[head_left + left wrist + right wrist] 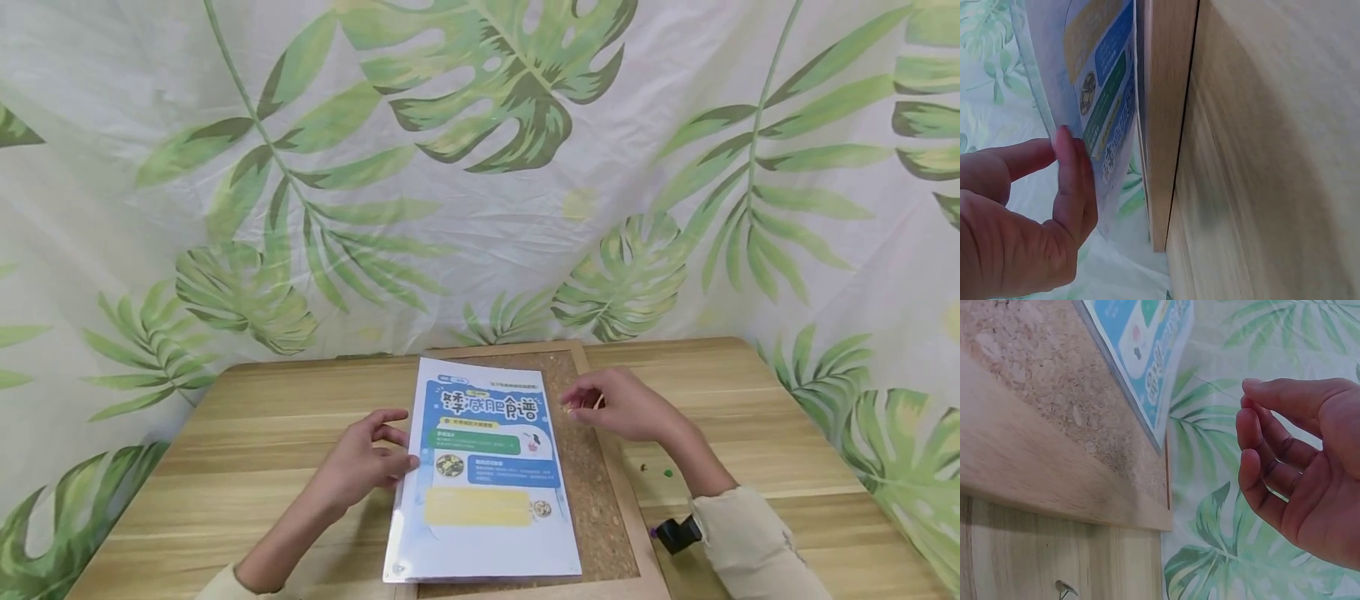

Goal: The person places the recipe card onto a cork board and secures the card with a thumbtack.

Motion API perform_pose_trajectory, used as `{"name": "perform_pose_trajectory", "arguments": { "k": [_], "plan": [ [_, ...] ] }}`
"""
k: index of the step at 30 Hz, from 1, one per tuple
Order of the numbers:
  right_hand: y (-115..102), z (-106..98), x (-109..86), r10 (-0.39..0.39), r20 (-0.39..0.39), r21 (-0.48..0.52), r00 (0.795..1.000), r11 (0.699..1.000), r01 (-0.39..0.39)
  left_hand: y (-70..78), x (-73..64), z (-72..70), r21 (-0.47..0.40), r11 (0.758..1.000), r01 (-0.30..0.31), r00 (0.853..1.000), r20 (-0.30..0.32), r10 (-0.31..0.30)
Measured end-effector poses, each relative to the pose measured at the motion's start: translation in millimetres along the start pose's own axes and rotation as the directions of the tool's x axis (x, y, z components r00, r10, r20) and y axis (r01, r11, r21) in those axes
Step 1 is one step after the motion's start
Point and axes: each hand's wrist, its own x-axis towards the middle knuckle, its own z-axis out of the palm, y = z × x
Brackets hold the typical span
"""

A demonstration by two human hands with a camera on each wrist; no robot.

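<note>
A printed poster sheet (487,533) with blue, green and yellow panels lies over a wood-framed cork board (600,500). My left hand (367,458) holds its left edge, thumb on top and fingers at the underside. In the left wrist view, the sheet's edge (1036,94) stands away from the wooden frame (1169,125). Over the cork's upper right side, beside the sheet, my right hand (618,404) brings thumb and index fingertips together. A tiny yellowish tack (567,409) shows at these fingertips in the head view; its shape is mostly hidden.
On the wooden table (757,400), right of the board, lie a green pushpin (668,473), a small dark pin (643,468) and a purple pin (654,532). A black wrist device (678,533) sits by the right sleeve. A leaf-patterned curtain (495,233) hangs behind.
</note>
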Motion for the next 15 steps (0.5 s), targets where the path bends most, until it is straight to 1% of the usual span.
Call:
{"name": "perform_pose_trajectory", "arguments": {
  "k": [9, 12, 15],
  "plan": [
    [-5.6, 7.0, 12.1, 0.020, 0.025, -0.016, 0.999, 1.000, -0.020, 2.6, 7.3, 19.4, 0.053, 0.998, -0.031, 1.000, 0.002, 0.031],
    [-5.9, 9.4, 17.3, 0.011, 0.036, -0.022, 0.999, 1.000, -0.010, 3.8, 10.4, 27.1, 0.071, 0.997, -0.041, 0.999, 0.003, 0.041],
    [-6.4, 12.8, 22.4, -0.002, 0.039, -0.023, 0.999, 1.000, 0.003, 5.4, 13.7, 33.7, 0.114, 0.992, -0.057, 0.998, 0.008, 0.056]
  ]
}}
